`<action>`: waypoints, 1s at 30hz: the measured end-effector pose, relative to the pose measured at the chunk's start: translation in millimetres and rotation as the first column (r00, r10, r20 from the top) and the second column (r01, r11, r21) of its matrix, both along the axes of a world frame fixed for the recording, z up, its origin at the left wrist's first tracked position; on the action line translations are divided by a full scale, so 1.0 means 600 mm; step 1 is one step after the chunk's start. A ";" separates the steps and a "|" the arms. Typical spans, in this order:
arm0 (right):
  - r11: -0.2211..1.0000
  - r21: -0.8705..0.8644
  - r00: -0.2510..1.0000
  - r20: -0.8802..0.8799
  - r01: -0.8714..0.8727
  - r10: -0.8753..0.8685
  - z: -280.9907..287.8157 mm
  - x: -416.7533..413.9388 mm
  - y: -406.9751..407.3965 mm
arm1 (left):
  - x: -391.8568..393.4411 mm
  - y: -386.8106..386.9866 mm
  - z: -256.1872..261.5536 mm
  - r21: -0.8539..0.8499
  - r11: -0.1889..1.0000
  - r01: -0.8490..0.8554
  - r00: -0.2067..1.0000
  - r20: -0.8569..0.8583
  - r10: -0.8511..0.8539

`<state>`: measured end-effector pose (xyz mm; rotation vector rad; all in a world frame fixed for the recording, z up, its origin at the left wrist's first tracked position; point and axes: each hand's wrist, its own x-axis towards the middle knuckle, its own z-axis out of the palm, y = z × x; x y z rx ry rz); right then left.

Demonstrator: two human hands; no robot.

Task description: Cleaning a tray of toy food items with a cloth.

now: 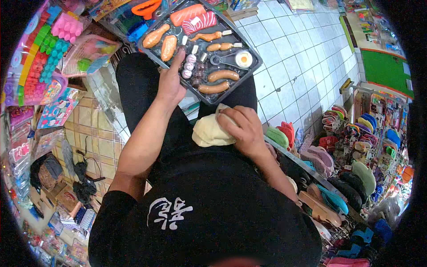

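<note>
My left hand (172, 78) grips the near left edge of a black plastic tray (204, 36), its thumb over the rim. Pretend food is set in the tray under what looks like clear wrap. I can make out a drumstick (156, 36), two sausages (223, 75), a fried egg (244, 59), a salmon-like slab (199, 23) and several skewered pieces. Just below the tray, over my lap, my right hand (243, 128) clutches a bunched cream cloth (213, 130). The cloth is apart from the tray, and its underside is hidden.
Racks of slippers (320, 160) stand close on my right. Packaged toys (56, 53) hang at the left, above a tan checked surface (90, 126) with dark straps (83, 180). White floor tiles (283, 66) stretch ahead to a green panel (383, 71).
</note>
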<state>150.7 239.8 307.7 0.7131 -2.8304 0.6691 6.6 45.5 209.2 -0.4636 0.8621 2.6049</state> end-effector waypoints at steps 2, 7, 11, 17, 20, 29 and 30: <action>1.000 -0.011 1.000 -0.016 -0.001 0.000 0.002 0.001 0.002 | 0.002 0.005 0.005 0.009 1.000 -0.005 1.000 -0.001 0.005; 0.999 -0.009 0.996 -0.078 0.038 -0.038 -0.006 -0.025 -0.001 | 0.005 0.008 0.010 -0.070 0.996 -0.052 0.991 -0.125 0.043; 0.997 0.072 0.999 0.012 0.029 -0.030 -0.002 -0.042 -0.012 | 0.011 0.012 0.012 -0.112 0.992 -0.056 0.984 -0.173 0.036; 0.995 0.097 0.997 0.073 -0.018 0.011 -0.028 -0.051 -0.047 | 0.021 0.017 0.021 -0.028 0.998 -0.054 0.987 -0.150 0.050; 0.989 -0.077 0.981 0.162 0.123 -0.109 -0.048 -0.052 -0.064 | 0.024 0.016 0.031 -0.004 0.999 -0.050 0.990 -0.136 0.049; 0.951 0.129 0.959 -0.005 0.282 -0.284 -0.037 -0.033 -0.070 | 0.024 0.002 0.026 -0.038 0.999 -0.032 0.993 -0.116 0.028; 0.949 0.132 0.957 -0.004 0.287 -0.289 -0.040 -0.033 -0.070 | 0.025 0.002 0.029 -0.068 0.997 -0.029 0.995 -0.095 0.022</action>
